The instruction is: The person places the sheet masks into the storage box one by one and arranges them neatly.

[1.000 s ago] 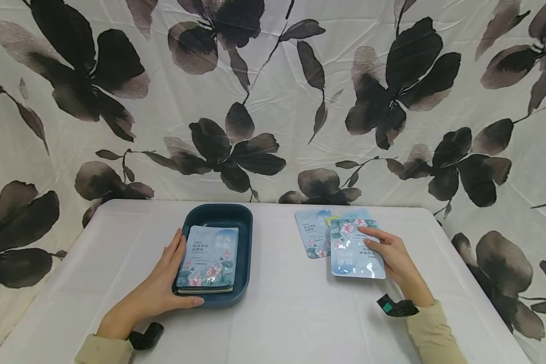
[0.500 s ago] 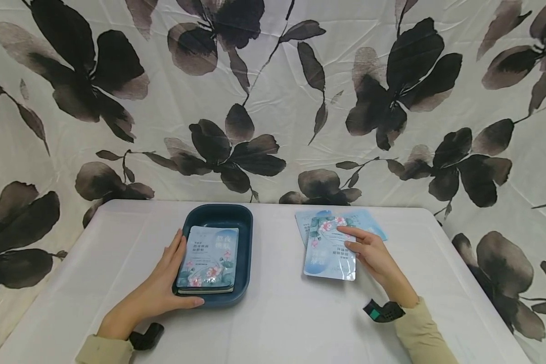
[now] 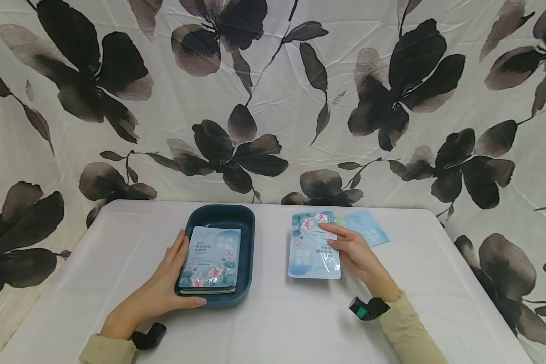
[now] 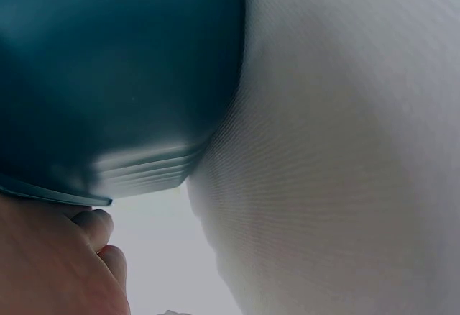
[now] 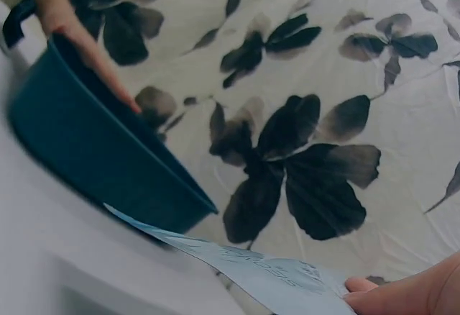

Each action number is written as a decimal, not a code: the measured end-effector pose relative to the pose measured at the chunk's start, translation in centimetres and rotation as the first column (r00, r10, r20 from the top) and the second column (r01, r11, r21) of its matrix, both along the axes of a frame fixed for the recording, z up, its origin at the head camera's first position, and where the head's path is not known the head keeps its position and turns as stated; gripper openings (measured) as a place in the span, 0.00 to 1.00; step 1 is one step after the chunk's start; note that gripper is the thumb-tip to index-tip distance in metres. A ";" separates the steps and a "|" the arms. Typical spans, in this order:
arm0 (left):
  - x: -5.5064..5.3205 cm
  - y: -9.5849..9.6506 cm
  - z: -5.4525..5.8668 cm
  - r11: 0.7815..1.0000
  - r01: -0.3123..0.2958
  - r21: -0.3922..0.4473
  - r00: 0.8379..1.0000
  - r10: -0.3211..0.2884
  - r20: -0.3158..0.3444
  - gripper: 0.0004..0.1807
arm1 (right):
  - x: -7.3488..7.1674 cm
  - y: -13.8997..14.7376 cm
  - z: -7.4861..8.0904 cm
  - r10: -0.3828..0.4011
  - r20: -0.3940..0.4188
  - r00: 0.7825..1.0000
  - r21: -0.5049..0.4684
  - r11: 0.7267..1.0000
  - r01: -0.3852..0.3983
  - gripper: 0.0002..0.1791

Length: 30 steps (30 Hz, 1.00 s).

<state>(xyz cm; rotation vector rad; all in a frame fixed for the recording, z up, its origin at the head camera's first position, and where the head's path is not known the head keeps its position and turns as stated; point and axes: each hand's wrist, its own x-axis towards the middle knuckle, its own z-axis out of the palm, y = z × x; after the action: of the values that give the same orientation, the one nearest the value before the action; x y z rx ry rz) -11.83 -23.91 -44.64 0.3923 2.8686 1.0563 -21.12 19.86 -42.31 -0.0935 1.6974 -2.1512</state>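
A dark blue tray [image 3: 247, 258] stands left of the middle, holding a stack of light blue sheet mask packets [image 3: 211, 255] printed with pink flowers. My left hand [image 3: 152, 288] rests on the tray's near left corner, fingers extended along the left rim and thumb at the near rim. In the left wrist view the tray's wall [image 4: 129, 63] fills the upper left, with the left hand [image 4: 50, 257] below it. On the right, my right hand [image 3: 357, 258] pinches another packet [image 3: 314, 258] by its right edge. That packet [image 5: 244, 268] appears nearly edge-on in the right wrist view.
Behind the held packet, a light blue packet [image 3: 368, 228] lies on the white table [image 3: 273, 323], with a yellow-green patch showing beside it. A floral cloth [image 3: 300, 101] hangs along the table's back edge. Each wrist wears a black camera.
My right hand has moved left with the packet, which now covers most of the left-hand packet behind it and exposes more of the right one. The left hand and tray stay put.
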 end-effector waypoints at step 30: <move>-0.2 0.0 0.0 1.000 0.003 -0.007 1.000 -0.004 -0.021 0.79 | -1.2 -10.9 3.4 0.166 0.083 0.983 -0.235 0.961 -0.143 0.30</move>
<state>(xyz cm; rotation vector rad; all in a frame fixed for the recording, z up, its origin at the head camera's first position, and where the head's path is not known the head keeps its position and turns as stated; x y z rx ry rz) -12.06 -23.92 -44.67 0.4102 2.8879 1.0475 -22.28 8.97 -38.86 -0.1715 1.3351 -2.1850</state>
